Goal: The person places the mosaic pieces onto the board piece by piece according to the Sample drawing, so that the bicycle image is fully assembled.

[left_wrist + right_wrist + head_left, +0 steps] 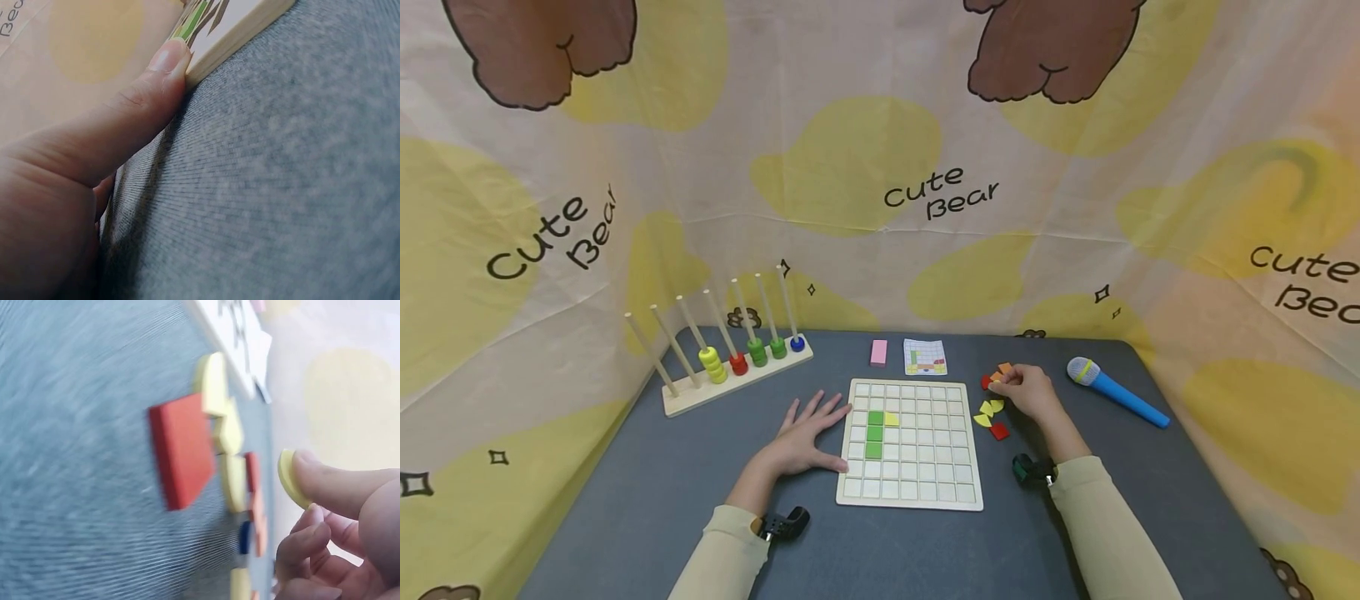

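A pale wooden grid board (925, 493) lies on the table, with a column of three green squares (875, 433) and one yellow square (892, 419) in its cells. My left hand (801, 437) lies at the board's left edge, fingers spread. In the left wrist view its thumb (167, 59) touches the board's side. To the right of the board, my right hand (1032, 390) is raised over the loose pieces. It pinches a yellow curved-edge piece (289, 479) between thumb and fingertips. Below are yellow pieces (983, 421), a red square (999, 431) and orange pieces (1004, 367).
A bead abacus (677, 403) with upright pegs stands at the back left. A pink block (878, 352) and a printed pattern card (925, 357) lie behind the board. At the far right is a blue toy microphone (1123, 396). Printed cloth walls (850, 275) enclose the table.
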Demonstrator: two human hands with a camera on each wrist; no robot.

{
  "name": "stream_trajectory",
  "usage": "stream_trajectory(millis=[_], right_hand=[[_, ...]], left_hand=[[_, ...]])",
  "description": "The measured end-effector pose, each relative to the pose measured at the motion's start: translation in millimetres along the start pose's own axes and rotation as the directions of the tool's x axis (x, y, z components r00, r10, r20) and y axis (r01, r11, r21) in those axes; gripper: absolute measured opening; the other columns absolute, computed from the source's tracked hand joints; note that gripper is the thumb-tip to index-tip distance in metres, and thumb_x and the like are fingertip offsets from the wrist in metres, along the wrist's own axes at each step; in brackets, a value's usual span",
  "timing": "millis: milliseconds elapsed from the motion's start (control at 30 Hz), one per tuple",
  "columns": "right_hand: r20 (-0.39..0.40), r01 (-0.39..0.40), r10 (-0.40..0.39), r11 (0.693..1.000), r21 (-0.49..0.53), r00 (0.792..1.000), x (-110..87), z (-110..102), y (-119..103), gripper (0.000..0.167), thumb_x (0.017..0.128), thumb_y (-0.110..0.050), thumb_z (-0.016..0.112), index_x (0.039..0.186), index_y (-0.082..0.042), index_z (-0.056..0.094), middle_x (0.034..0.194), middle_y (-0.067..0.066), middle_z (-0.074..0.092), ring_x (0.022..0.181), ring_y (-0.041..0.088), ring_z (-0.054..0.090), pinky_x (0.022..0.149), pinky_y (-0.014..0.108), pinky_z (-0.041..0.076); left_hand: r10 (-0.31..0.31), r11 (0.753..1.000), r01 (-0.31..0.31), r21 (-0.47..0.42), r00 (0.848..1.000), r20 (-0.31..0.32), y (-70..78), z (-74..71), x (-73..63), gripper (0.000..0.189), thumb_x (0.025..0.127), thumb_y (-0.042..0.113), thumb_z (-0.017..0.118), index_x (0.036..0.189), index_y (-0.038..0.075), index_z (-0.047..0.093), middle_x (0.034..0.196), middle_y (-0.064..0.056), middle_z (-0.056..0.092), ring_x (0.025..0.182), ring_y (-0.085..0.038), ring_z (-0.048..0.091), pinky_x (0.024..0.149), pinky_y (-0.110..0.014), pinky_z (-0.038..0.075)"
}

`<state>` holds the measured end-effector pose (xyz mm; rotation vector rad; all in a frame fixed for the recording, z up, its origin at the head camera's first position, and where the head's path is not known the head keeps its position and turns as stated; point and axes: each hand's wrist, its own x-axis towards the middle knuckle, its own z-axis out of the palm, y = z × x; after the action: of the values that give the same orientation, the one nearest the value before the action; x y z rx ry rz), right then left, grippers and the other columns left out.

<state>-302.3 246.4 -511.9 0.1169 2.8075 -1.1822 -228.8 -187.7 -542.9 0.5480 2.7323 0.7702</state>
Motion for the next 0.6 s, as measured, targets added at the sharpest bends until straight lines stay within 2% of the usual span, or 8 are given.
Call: stream_trajectory(millis=[200,433,600], right_hand=[[-0.042,0.071,-0.069,0.997,0.03,0.997,-3.9,-4.2,-12.2,0.03,0.093,-0.032,0.074,0.098,-0.004,0.064,0.09,0.008,0.061,0.08,0.023,0.054,0.065,0.029,0.044],[-0.034,0.076,-0.073,0.992,0.096,0.997,-14.9,-2.7,-31.7,0.034,0.096,-0.031,0.07,0.121,-0.006,0.068,0.104,0.014,0.063,0.091,0.028,0.054,0.068,0.029,0.046],[-0.019,0.115,-0.113,0.988,0.105,0.993,-21.5,0.8,-40.1,0.027,0.097,-0.029,0.069,0.114,-0.009,0.073,0.098,0.012,0.066,0.085,0.031,0.059,0.065,0.029,0.051]], left_hand=[[0.0,1.0,0.0,-0.008,1.0,-0.002,0.7,-1.3,-1.0,0.108,0.069,0.07,0.08,0.159,0.032,0.033,0.17,0.004,0.018,0.158,-0.03,-0.002,0.121,-0.061,-0.012],[0.002,1.0,-0.002,-0.009,1.0,0.004,2.0,-1.8,-0.9,0.108,0.07,0.068,0.08,0.159,0.032,0.032,0.17,0.003,0.017,0.158,-0.03,-0.003,0.121,-0.061,-0.012],[0.0,1.0,0.0,-0.007,1.0,0.006,2.1,-1.2,-0.5,0.107,0.07,0.069,0.08,0.159,0.033,0.032,0.17,0.003,0.017,0.158,-0.031,-0.003,0.121,-0.062,-0.012]])
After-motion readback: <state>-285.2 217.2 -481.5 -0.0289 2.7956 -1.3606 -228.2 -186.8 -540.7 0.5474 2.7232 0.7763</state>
